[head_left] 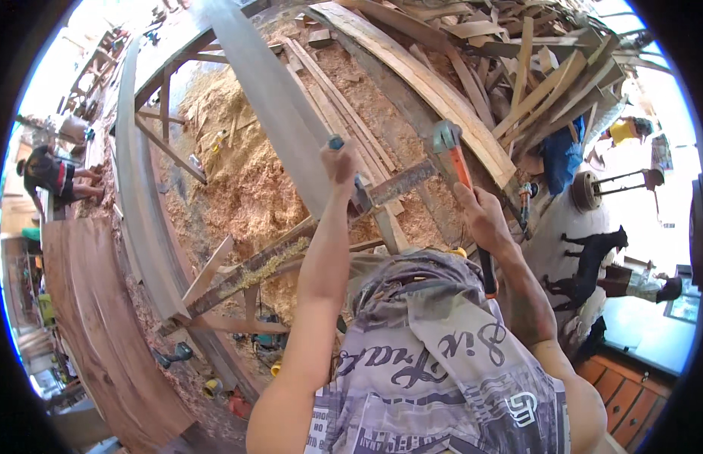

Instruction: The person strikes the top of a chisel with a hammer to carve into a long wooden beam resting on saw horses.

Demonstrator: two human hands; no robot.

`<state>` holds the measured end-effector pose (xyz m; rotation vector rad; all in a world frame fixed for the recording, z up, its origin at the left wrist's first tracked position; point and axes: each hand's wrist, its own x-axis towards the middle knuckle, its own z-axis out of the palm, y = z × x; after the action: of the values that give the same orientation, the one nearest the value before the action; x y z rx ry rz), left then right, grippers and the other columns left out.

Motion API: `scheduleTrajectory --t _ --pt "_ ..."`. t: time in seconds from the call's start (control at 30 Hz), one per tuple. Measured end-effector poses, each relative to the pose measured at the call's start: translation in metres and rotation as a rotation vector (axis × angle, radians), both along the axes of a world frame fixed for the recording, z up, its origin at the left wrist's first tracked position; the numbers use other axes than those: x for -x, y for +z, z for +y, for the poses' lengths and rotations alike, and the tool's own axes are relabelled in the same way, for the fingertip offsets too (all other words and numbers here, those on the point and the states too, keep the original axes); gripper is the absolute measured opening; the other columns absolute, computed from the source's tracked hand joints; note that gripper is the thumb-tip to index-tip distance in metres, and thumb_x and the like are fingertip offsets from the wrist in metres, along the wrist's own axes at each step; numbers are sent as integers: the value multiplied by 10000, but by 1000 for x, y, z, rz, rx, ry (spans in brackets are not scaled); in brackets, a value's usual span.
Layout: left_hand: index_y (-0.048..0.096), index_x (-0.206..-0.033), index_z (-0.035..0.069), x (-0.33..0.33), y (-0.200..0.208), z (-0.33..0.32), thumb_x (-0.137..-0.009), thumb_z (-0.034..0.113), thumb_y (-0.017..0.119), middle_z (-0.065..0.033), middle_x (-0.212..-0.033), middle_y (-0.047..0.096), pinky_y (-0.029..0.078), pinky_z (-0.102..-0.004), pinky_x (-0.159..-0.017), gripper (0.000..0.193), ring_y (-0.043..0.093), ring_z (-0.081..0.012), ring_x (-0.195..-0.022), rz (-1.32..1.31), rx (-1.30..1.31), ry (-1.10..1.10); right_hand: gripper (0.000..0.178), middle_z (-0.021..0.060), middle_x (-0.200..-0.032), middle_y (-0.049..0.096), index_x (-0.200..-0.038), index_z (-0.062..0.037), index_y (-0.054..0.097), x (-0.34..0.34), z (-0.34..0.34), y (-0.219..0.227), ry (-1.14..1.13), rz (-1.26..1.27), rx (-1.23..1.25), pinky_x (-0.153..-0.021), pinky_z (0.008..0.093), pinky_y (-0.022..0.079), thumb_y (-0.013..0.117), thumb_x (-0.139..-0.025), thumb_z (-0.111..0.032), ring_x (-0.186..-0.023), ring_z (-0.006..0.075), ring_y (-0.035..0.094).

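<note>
My left hand (339, 162) is closed round an upright chisel (335, 142), whose teal handle end shows above the fist. Its lower end points at the near end of a long grey-brown plank (264, 91), where the exact contact is hard to make out. To the right, my right hand (484, 218) grips a hammer (447, 138) by its orange and black handle. The hammer's head is raised, apart from the chisel. Below the plank's near end runs a wooden crosspiece (404, 184) of the supporting frame.
Sawdust and shavings (249, 170) cover the ground under the frame. A pile of offcuts (533, 83) lies at far right, beside a blue tarp (561, 155). Wide slabs (102, 303) lie at left. A black dog (589, 265) stands at right; another person (52, 178) bends at far left.
</note>
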<state>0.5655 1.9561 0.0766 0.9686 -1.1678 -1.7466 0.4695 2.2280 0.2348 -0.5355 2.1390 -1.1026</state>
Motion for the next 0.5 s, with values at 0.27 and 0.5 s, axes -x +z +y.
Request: scheduleTrajectory --t 0.27,0.5 --pt "524 -733 48 -51 5 31 -889 65 623 -7 -549 506 374 -233 -390 186 481 -77 -441 80 493 -23 494 -44 -638 438 -879 -4 590 12 32 5 -107 -32 -8 -518 262 345 512 -1009 -475 -577 47 380" --pt "519 -671 40 -52 -3 45 -853 86 639 1 -564 520 428 -267 -479 223 532 -75 -544 -5 473 15 500 -8 -619 476 -878 -7 556 -10 -3 51 125 97 123 -505 299 370 491 -1016 -484 -552 87 447"
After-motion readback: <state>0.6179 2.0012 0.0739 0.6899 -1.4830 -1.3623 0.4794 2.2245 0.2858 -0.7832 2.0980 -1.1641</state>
